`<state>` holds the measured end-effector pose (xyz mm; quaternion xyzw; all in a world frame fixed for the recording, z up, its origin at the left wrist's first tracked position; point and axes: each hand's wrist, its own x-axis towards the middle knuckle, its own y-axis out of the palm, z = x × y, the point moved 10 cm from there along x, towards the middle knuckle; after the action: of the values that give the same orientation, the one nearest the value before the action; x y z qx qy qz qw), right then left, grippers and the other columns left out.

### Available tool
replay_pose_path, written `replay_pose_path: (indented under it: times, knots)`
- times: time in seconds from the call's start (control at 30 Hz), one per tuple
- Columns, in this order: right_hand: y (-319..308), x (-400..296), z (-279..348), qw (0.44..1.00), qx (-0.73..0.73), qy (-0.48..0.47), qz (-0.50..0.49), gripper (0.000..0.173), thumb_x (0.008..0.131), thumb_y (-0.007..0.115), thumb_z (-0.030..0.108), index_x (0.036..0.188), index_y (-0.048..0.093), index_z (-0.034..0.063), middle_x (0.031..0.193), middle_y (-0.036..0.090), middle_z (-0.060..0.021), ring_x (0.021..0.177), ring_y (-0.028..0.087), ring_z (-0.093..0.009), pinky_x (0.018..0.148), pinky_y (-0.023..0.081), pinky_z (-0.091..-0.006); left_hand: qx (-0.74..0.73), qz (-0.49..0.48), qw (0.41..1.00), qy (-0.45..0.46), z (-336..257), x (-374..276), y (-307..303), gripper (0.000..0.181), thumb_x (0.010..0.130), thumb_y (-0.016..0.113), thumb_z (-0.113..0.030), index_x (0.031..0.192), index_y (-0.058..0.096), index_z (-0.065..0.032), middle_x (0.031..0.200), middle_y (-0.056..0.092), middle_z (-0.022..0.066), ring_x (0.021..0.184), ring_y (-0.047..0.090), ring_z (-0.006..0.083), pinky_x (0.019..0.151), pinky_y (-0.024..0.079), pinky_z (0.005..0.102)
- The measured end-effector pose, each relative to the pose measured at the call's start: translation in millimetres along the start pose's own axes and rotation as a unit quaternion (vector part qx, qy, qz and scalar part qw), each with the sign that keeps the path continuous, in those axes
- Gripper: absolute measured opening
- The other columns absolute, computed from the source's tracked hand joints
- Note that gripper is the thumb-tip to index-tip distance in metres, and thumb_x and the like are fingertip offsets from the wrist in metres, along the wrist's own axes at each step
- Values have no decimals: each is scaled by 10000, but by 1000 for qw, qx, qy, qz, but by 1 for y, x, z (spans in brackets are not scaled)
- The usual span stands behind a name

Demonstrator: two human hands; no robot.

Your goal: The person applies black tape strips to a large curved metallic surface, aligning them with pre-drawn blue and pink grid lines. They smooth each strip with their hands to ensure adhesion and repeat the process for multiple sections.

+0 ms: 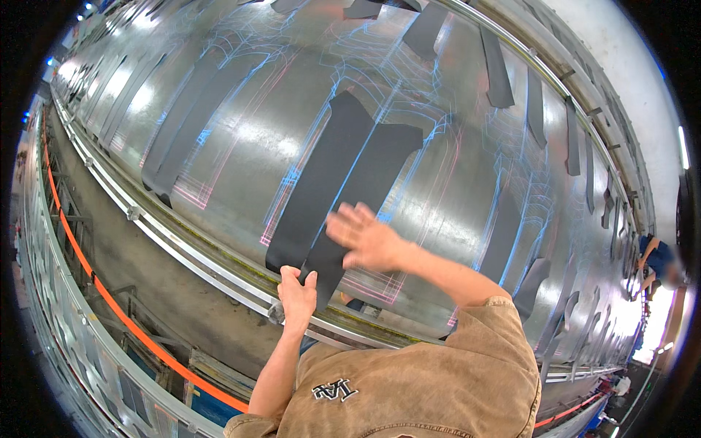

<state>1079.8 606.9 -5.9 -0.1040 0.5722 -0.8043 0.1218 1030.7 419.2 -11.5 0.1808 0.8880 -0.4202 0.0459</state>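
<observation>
Two long dark sheet pieces lie side by side on a shiny table marked with blue and pink lines: a left panel (312, 186) and a right panel (380, 169). A narrow strip with a blue line separates them. At their near ends, my left hand (297, 298) pinches dark sheet material between thumb and fingers, close to the inner corner; which panel's edge it grips is hard to tell. My right hand (369, 238) is blurred, fingers spread, palm down over the right panel. Whether it touches the surface cannot be told.
A metal rail (219, 284) runs along the table's near edge, with an orange pipe (137, 328) beyond the walkway. More dark pieces (181, 120) lie left and right, over further line drawings. Another person (657, 257) stands at the far right.
</observation>
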Motion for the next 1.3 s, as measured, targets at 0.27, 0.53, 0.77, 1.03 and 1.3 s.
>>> replay_pose_path:
  times: [0.27,0.53,0.77,1.03,1.3]
  knots:
    - [-68,42,-204,962,-115,232,-85,706,996,373,564,1530,315,105,1623,228,-60,1502,96,-382,1195,114,-580,192,-38,972,132,-61,-15,-11,484,829,739,-141,1228,490,-28,1248,486,192,1089,525,413,894,443,468]
    - [-33,24,-97,961,-130,217,-112,719,955,465,551,1505,364,97,1602,271,-98,1477,175,-408,1174,118,-617,268,-57,955,112,-40,-24,-9,637,879,707,-251,1421,427,-67,1467,396,167,1351,394,368,1101,308,546]
    - [30,-20,120,999,18,-40,-23,682,966,470,520,1508,368,118,1591,297,-92,1490,188,-333,1206,117,-549,317,-16,925,208,-39,-44,4,600,850,666,-98,1401,434,-42,1485,361,208,1397,324,423,1137,242,586]
    - [40,-60,144,996,23,60,66,624,1011,423,454,1463,394,25,1507,425,-149,1485,200,-358,1195,162,-553,147,-26,921,360,-43,-140,-9,442,832,603,12,1266,527,-17,1417,437,210,1388,327,452,1136,257,575]
    - [43,-58,153,992,13,125,18,540,912,583,253,1359,467,-28,1409,479,-195,1445,266,-382,1154,249,-557,62,-22,917,394,-31,-184,-16,460,829,589,14,1283,520,14,1367,485,204,1316,413,429,1105,339,500]
